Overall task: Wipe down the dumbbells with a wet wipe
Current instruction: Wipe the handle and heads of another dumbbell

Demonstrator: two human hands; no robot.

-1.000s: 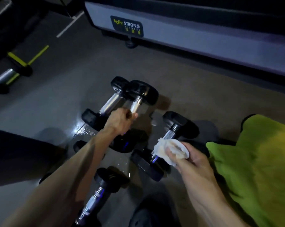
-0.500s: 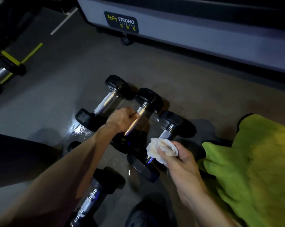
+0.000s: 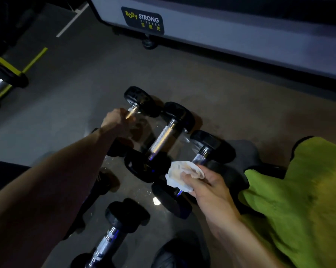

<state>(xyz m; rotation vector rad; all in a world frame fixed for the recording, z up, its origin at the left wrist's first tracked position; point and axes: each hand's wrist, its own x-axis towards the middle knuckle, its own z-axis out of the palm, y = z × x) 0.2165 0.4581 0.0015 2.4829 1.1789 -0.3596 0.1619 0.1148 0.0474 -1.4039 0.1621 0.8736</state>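
Left hand (image 3: 116,120) curled round far black-ended chrome dumbbell (image 3: 136,105) handle, right hand (image 3: 207,182) pinching crumpled white wet wipe (image 3: 182,176) w/ fingers: risk of slipping on wet floor (image 3: 140,192), rolling into neighbours.

I see both forearms bare, with no sleeve on them. The left hand (image 3: 115,120) and right hand (image 3: 207,188) wear no gloves or rings.

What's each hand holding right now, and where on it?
Right hand holds the bunched wet wipe. Left hand grips the far-left dumbbell by its handle.
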